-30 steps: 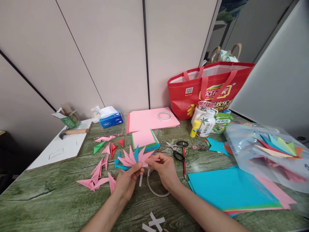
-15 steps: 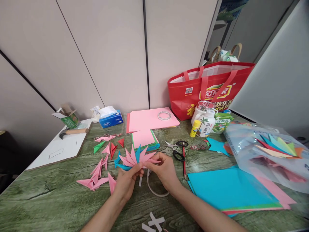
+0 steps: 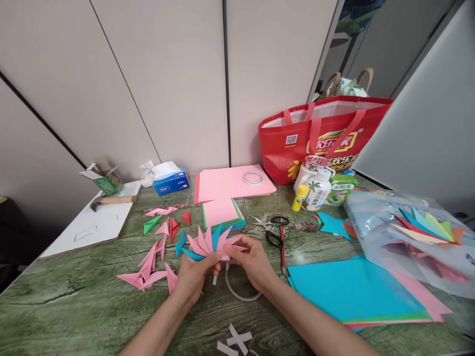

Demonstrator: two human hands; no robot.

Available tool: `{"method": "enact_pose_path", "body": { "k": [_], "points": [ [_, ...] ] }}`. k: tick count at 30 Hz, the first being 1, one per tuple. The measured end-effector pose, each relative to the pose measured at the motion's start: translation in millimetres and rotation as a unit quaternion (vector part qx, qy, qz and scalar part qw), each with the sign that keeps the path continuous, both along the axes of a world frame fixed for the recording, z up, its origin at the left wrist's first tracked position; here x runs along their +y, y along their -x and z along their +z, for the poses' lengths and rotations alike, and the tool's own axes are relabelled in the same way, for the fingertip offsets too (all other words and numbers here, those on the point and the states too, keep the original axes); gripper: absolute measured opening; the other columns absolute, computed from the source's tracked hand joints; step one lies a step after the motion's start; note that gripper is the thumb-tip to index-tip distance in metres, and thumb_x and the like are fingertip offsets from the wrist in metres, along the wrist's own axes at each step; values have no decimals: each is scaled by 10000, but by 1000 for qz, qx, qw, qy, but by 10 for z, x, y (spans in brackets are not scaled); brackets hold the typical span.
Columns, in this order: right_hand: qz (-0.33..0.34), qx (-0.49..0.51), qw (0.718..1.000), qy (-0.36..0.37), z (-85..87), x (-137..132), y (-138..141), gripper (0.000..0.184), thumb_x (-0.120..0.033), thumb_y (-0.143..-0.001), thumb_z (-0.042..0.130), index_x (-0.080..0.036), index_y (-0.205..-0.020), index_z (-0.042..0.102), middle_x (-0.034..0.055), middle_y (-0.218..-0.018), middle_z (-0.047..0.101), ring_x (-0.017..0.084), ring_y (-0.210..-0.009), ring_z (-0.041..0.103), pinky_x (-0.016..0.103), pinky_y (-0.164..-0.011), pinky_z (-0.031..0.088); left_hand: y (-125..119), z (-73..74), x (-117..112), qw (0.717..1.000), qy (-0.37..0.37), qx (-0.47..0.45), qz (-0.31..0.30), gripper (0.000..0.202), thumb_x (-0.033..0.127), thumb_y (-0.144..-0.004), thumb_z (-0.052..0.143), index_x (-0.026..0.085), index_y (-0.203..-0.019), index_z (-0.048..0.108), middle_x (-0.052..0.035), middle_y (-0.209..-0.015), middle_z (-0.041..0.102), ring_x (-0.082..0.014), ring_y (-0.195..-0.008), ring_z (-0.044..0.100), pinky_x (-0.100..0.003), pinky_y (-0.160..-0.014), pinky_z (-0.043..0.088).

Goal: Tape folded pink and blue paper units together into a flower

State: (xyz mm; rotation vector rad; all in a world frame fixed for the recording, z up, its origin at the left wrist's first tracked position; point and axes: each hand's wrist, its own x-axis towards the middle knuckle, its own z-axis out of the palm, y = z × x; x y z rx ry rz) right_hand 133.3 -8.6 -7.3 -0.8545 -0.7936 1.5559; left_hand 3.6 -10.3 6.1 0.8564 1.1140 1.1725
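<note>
Both my hands hold a fan-shaped piece of folded paper, made of pink and blue pointed units, above the table. My left hand pinches its lower left part, thumb on top. With thumb and fingers my right hand grips the right end, where pink points stick out. Under the hands lies a roll of white tape, partly hidden. Left of my left hand are loose pink folded pieces, and a small blue folded piece sits beside the fan. White paper strips lie near the front.
Scissors and a red pencil lie right of a stack of square paper. Blue sheets and a plastic bag are at right. Behind stand a glue stick, a red bag and a tissue box; a hammer lies left.
The folded paper fan has shifted slightly right and tilted in my hands. My right fingers have closed in a little on its right end. The view has moved slightly.
</note>
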Motion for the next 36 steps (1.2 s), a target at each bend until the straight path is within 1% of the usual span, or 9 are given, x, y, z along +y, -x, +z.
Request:
{"method": "enact_pose_path", "body": {
  "k": [8,12,15,18,21,24,26,30,36],
  "points": [
    [-11,-22,1000,18,38,8,-32,246,-271,-435,816,-136,-545,643,-17,-540,624,97,-492,541,211,-500,455,1,24,-29,999,-10,37,-18,176,200,-503,778,101,-500,631,-39,-399,610,-110,-336,531,-185,-359,444],
    [15,-25,999,34,28,23,-54,281,-313,-446,812,-133,-596,658,7,-586,653,112,-504,558,243,-518,488,-3,47,-34,999,5,30,-15,198,211,-478,793,92,-521,640,-44,-408,620,-122,-343,546,-191,-360,464],
    [0,-37,998,43,-8,38,-50,304,-373,-481,791,-133,-611,657,7,-579,644,114,-503,555,244,-497,494,6,14,-22,999,13,30,-14,209,204,-479,800,87,-558,646,-44,-436,635,-127,-364,562,-201,-379,487],
    [-25,-45,998,35,-29,52,-54,307,-394,-486,785,-136,-574,644,-4,-529,617,103,-474,533,227,-468,479,13,-16,-13,999,8,20,-25,223,190,-503,797,89,-654,667,-50,-531,678,-141,-437,602,-237,-452,536],
    [-27,-42,998,38,-17,63,-80,311,-405,-479,786,-143,-567,646,-6,-528,617,110,-478,539,253,-496,495,17,-1,-10,999,4,-17,-43,280,212,-550,780,112,-791,681,-75,-728,724,-185,-584,659,-307,-563,573],
    [-25,-45,998,46,-3,73,-106,315,-411,-469,787,-148,-573,648,-3,-536,627,121,-490,552,272,-523,497,28,35,-8,997,15,-31,-75,296,243,-580,766,104,-830,690,-104,-808,725,-228,-681,677,-352,-644,575],
    [-26,-53,997,40,-8,79,-112,315,-409,-470,785,-146,-576,647,0,-535,630,124,-491,553,269,-527,488,37,48,-5,995,30,-24,-89,291,237,-571,773,97,-814,697,-109,-785,725,-241,-704,680,-365,-678,571],
    [-31,-102,994,8,-32,86,-111,297,-395,-511,759,-133,-600,651,9,-553,638,117,-491,542,246,-514,455,49,37,1,996,44,-9,-81,303,225,-543,788,107,-807,701,-101,-778,728,-246,-698,681,-389,-673,573],
    [-77,-188,978,-53,-18,85,-121,228,-298,-530,737,-129,-651,643,5,-596,637,127,-540,547,230,-513,436,41,-10,1,995,44,12,-89,337,206,-549,783,95,-855,695,-127,-822,726,-259,-733,682,-383,-678,572]
  ]
}}
